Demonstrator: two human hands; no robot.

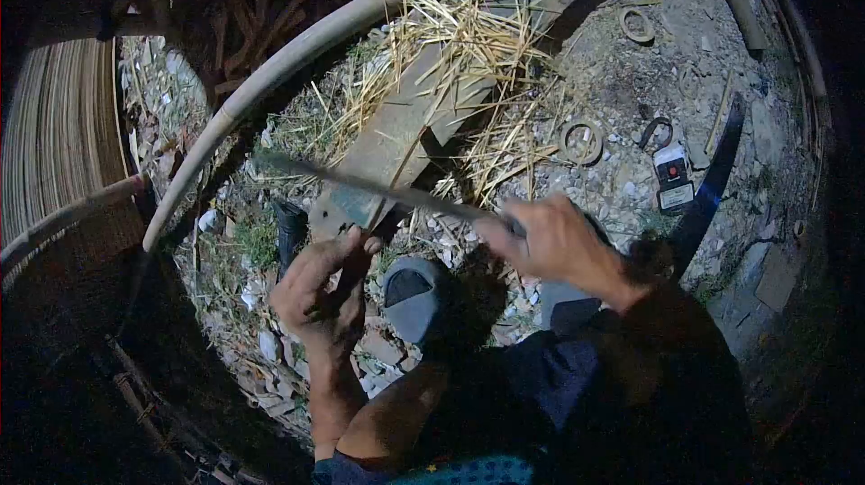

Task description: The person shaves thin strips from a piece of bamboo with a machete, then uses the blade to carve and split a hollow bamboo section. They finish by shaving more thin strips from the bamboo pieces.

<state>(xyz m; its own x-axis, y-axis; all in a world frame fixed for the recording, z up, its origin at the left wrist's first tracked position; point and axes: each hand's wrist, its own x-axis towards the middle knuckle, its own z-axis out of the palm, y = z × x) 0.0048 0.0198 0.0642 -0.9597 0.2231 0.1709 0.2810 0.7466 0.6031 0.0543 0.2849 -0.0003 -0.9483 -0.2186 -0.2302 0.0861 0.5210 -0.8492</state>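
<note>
My right hand (563,242) is closed around the near end of a long, narrow knife (405,194), whose blade points left across the wooden board and is slightly blurred. My left hand (324,287) pinches the lower end of a thin strip (396,183) between thumb and fingertips. This strip slants up over the board, and the blade crosses it just above my left fingers. Beneath both lies the wooden board (383,138), with a notch in its right side. A heap of pale, straw-like strips (468,35) covers its far part.
A thick curved pole (279,71) arcs along the left. On the stony ground lie rings (582,141), a small device with a red mark (674,181) and a dark curved band (716,183). My grey-shod foot (414,300) is near the board. A ribbed panel (63,125) stands far left.
</note>
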